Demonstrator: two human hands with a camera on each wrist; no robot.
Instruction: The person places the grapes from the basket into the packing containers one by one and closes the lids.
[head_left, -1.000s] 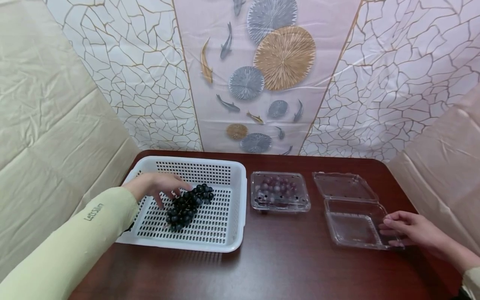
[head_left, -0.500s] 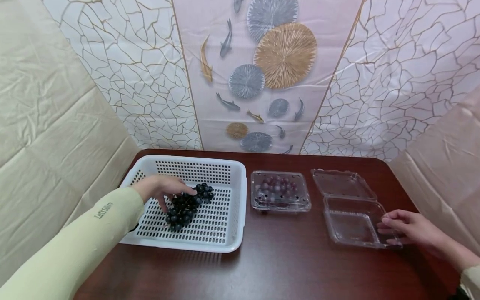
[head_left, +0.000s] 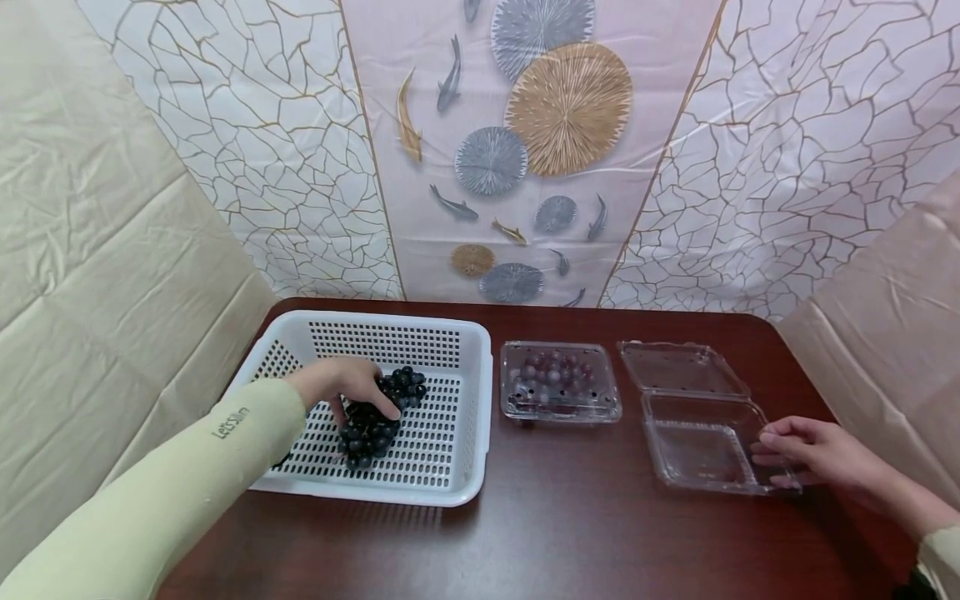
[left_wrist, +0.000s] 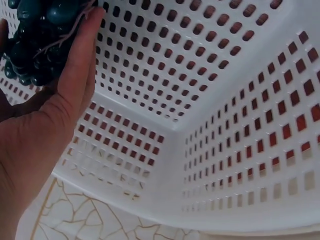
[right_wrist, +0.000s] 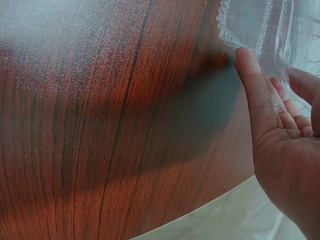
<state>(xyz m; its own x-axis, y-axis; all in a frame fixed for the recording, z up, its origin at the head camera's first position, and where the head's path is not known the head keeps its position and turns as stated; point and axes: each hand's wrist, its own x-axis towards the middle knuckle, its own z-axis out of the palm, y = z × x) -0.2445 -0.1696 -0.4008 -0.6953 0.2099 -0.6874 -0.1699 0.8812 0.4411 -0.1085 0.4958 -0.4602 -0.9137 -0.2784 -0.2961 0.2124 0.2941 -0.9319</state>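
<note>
A bunch of black grapes lies in a white perforated plastic basket on the left. My left hand reaches down over the bunch and grips it, the thumb on the near side; in the left wrist view, dark grapes and a pale stem sit between thumb and fingers. To the right, an open clear plastic clamshell box has its lid laid back. My right hand holds the right side wall of this box, thumb inside and fingers outside; the right wrist view shows its edge between them.
A lidded clear clamshell box with reddish grapes inside stands between basket and open box. All rest on a dark red-brown wooden table. A patterned cloth hangs behind, with beige fabric at both sides.
My left hand has moved right and down onto the black grapes and closed round them, nudging the bunch slightly. The open box and my right hand have shifted a little left.
</note>
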